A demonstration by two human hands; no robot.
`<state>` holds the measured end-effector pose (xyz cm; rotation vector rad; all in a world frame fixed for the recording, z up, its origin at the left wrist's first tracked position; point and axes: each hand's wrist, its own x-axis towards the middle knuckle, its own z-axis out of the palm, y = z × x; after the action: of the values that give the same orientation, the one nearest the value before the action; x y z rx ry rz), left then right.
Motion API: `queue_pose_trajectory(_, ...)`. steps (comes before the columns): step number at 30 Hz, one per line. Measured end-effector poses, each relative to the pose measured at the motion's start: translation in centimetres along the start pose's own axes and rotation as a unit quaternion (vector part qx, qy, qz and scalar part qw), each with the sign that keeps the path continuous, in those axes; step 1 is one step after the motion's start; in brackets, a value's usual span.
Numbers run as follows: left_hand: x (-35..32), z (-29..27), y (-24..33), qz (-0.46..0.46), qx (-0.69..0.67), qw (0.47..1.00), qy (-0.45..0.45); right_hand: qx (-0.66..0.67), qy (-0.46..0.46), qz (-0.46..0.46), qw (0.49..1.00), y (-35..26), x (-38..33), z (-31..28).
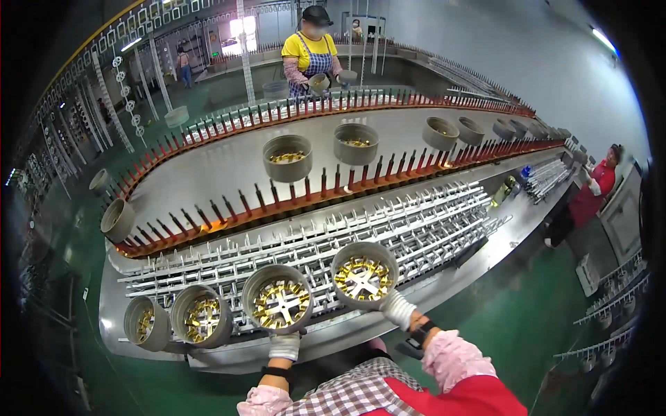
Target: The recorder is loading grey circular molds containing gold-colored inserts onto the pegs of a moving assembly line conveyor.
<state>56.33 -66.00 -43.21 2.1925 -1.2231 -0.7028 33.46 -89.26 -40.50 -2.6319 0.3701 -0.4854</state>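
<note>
My left hand (284, 347), in a white glove, is at the near side of a round grey pot (277, 272) and holds it, its fingers hidden by the pot. With my right hand (399, 310), also gloved, I grip the lower right edge of a second grey pot (363, 251). Each pot has small gold-coloured metal pieces (263, 305) set in a ring around a pale cross-shaped frame (362, 279). Two similar pots (161, 329) (222, 322) with gold pieces stand to the left. Beneath and beyond them lie stacked silver metal racks (319, 239).
Past the racks runs an orange conveyor track (250, 216) with upright dark-tipped pins. More grey pots (288, 170) stand on the metal table (208, 173). A person in yellow (312, 55) works across it; one in red (596, 184) stands at right. Hanging racks (610, 298) are lower right.
</note>
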Motion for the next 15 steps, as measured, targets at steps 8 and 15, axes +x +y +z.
queue_pose_trajectory(8, -1.0, 4.1, -0.2, 0.004, 0.133, 0.969, 0.210, 0.269, 0.025, 0.206, 0.941, 6.1, 16.0, -14.6)
queue_pose_trajectory(15, -1.3, 6.2, -0.7, -0.178, 0.210, 0.945, 0.176, 0.248, -0.058, 0.183, 0.950, 10.1, 32.2, -5.3)
